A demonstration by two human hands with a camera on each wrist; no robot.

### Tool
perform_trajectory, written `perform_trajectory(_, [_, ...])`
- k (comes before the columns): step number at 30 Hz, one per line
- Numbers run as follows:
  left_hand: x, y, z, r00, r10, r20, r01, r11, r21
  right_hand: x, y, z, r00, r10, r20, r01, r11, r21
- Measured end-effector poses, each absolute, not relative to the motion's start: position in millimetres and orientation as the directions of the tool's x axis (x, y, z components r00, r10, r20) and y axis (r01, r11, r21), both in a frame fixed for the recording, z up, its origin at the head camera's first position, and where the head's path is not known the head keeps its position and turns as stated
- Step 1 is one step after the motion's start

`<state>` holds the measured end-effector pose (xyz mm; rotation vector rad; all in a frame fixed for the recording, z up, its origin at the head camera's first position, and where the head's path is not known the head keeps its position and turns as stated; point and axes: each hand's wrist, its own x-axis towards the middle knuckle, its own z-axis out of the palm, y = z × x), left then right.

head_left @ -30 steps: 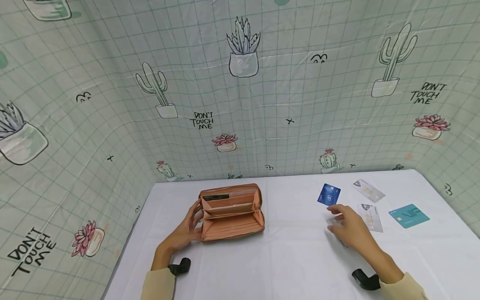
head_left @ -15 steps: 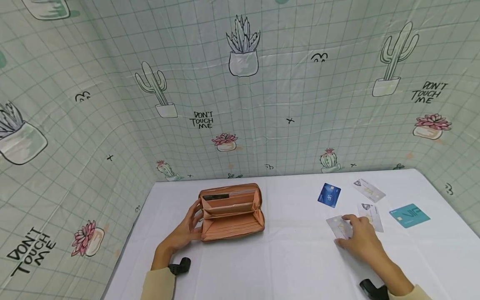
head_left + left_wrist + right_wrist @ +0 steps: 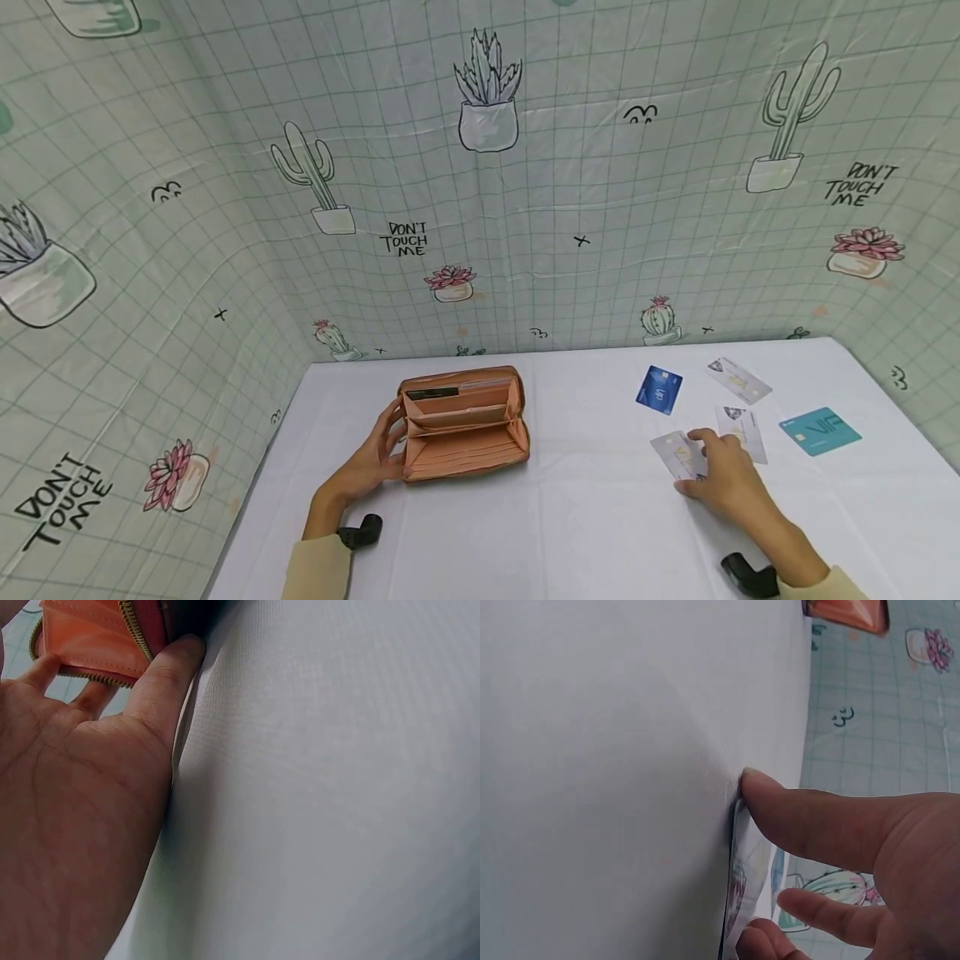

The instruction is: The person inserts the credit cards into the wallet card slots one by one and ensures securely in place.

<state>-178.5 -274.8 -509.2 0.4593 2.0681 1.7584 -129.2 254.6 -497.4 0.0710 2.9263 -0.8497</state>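
An unzipped tan zip-around wallet [image 3: 463, 425] lies opened up on the white table, its card slots and inner pockets showing. At its left end my left hand [image 3: 363, 465] holds the wallet's edge between thumb and fingers; the left wrist view shows the thumb against the wallet beside its brass zipper [image 3: 137, 631]. My right hand [image 3: 727, 482] grips a pale grey card [image 3: 672, 452] with gold lettering, thumb at the near edge and fingers at the far one. In the right wrist view, that card [image 3: 744, 881] is seen nearly edge-on below the thumb.
Behind the right hand lie a blue card [image 3: 659, 390] and two more pale grey cards, one farther back [image 3: 738, 382] and one partly behind the fingers [image 3: 750, 437]. A teal card [image 3: 819, 431] is at the right. A cactus-print cloth [image 3: 555, 183] hangs behind the table [image 3: 577, 533].
My right hand has shifted slightly right and toward me, and the pale grey card it had mostly covered now shows flatter between its fingers. The left hand and wallet have stayed put.
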Motion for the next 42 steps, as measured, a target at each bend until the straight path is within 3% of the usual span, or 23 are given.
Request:
perform_trajectory(14, [-177.6, -273.7, -507.1, -0.874, 0.478, -0.091, -0.016, 0.159, 0.987, -134.7, 255.1, -494.3, -0.994, -0.029, -0.102, 0.034, 0.825, -0.563])
perform_trajectory(28, [-177.4, -273.2, -506.1, -0.874, 0.477, -0.091, -0.018, 0.157, 0.987, -143.4, 247.7, -482.8, -0.995, -0.090, 0.032, -0.089, 0.745, -0.661])
perform_trajectory(42, [-176.8, -272.0, -504.0, -0.873, 0.480, -0.091, -0.027, 0.139, 0.990, -165.7, 206.0, -454.8, -0.973, -0.156, 0.169, -0.230, 0.655, -0.720])
